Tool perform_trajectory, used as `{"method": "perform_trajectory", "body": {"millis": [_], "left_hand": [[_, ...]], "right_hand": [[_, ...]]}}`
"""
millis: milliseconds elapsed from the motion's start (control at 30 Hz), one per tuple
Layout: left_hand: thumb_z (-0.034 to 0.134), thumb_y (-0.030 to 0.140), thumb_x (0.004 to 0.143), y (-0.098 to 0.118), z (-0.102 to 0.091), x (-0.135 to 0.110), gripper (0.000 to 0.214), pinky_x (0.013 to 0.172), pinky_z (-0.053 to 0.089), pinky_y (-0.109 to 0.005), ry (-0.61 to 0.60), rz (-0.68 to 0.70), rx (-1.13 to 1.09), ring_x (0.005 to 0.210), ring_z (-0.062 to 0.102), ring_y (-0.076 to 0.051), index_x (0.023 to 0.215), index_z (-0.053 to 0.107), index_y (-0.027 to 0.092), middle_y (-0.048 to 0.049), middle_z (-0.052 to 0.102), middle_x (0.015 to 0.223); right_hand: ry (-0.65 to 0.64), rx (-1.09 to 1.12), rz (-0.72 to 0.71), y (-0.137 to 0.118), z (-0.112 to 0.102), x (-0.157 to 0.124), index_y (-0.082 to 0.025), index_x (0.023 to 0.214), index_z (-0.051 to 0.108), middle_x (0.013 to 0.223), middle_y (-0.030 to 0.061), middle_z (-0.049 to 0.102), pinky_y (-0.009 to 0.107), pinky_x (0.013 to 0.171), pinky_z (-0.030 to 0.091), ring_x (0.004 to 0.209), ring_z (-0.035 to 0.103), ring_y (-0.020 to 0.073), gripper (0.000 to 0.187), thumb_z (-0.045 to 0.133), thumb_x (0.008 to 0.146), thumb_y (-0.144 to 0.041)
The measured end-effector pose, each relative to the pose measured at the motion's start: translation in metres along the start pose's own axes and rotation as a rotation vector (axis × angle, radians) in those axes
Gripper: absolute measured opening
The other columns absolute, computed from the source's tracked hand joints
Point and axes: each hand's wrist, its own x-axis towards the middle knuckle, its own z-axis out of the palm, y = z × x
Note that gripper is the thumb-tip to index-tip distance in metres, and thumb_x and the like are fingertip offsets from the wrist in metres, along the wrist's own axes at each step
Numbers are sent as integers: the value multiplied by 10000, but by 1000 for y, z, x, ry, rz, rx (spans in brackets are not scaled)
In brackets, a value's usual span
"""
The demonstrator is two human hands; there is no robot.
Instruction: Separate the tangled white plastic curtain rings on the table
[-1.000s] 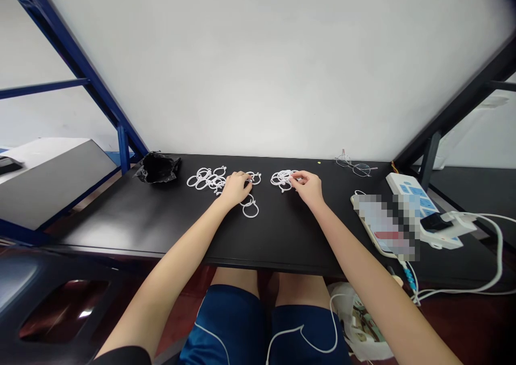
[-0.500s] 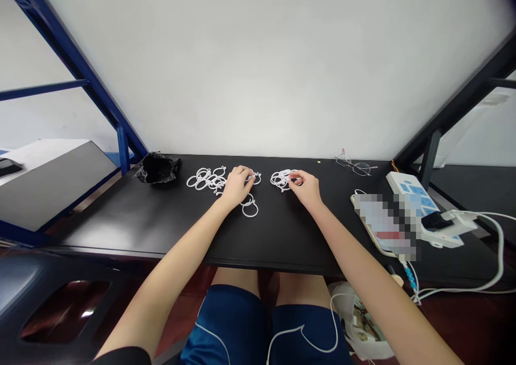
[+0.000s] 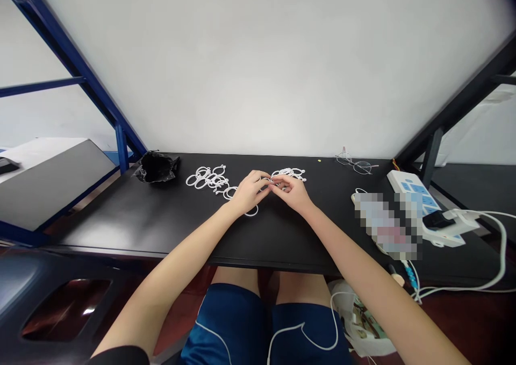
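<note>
My left hand (image 3: 250, 191) and my right hand (image 3: 294, 194) meet fingertip to fingertip over the middle of the black desk. Pinched between them is a thin white ring (image 3: 264, 181), mostly hidden by the fingers. Just behind my right hand lies a small pile of white rings (image 3: 287, 172), partly covered by its fingers. To the left of my left hand spreads a larger group of white rings (image 3: 206, 179), each with a small knob or knot. One more white ring (image 3: 253, 213) shows partly under my left wrist.
A crumpled black plastic bag (image 3: 158, 168) stands open at the back left of the desk (image 3: 133, 220). Eyeglasses (image 3: 355, 163) lie at the back right. A phone (image 3: 385, 225), a power strip (image 3: 413, 193) and white cables (image 3: 500, 247) occupy the right side.
My left hand has moved right and my right hand slightly left, so their fingertips now meet. The right hand has come away from the small pile.
</note>
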Motion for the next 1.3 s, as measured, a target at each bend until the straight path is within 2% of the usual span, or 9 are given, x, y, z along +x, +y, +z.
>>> {"method": "perform_trajectory", "body": {"millis": [167,367,467,600,733,867,967,1100,1300], "left_hand": [[522,265,923,-1,0,0,132,868,515,-368,2,3,9,1009,581,-202,939,640,206,-84,643,1091],[524,279,919,6,-1,0,135,834,536,-323,44,-59,-54,1030,613,-184,985,621,214,-82,637,1117],[565,316,892,8,-4,0,253,829,548,-339,50,-127,-57,1116,587,-213,1126,578,223,-97,605,1207],[638,363,838,5,-6,0,475,933,515,-404,-9,-142,-52,1224,521,-257,1270,505,217,-121,541,1331],[676,399,811,-2,-7,0,484,988,460,-438,-113,-78,-48,1126,586,-256,1226,538,193,-106,638,1197],[668,358,822,-2,-8,1,372,907,482,-391,-172,-52,-84,946,641,-214,1146,581,199,-69,681,1035],[631,346,853,1,-10,2,347,824,502,-344,-150,-81,-118,863,630,-190,1162,573,198,-61,656,951],[597,327,880,0,-9,1,341,810,509,-324,-129,-94,-142,844,612,-177,1190,561,192,-59,621,928],[572,354,901,-6,-4,-3,365,794,520,-314,-101,-138,-117,802,601,-154,1232,546,201,-66,585,1000]], "right_hand": [[-81,224,98,5,0,4,-193,882,681,839,67,707,275,500,531,701,685,202,342,753,698,-472],[-68,376,163,-2,-3,6,-187,821,700,753,34,714,360,714,588,701,690,189,355,831,611,-443],[-54,393,202,-3,-6,6,-179,806,709,749,35,715,362,729,585,692,686,179,355,838,599,-437],[-134,442,273,-1,-9,6,-179,796,717,744,28,716,337,716,582,680,675,157,339,847,584,-409],[-165,513,318,-1,-10,6,-181,771,718,703,3,703,299,690,568,617,638,112,301,860,571,-356],[-167,553,326,-4,-10,6,-179,752,713,696,1,700,316,705,568,621,637,115,275,853,587,-350],[-178,546,313,-4,-12,6,-183,774,721,755,11,714,339,767,568,696,663,136,272,853,591,-335],[-181,478,246,1,-12,6,-193,811,731,850,26,728,354,853,552,827,685,174,320,877,543,-288],[26,195,5,7,-5,6,-192,790,740,828,54,714,331,670,572,728,668,188,247,799,661,-395]]}}
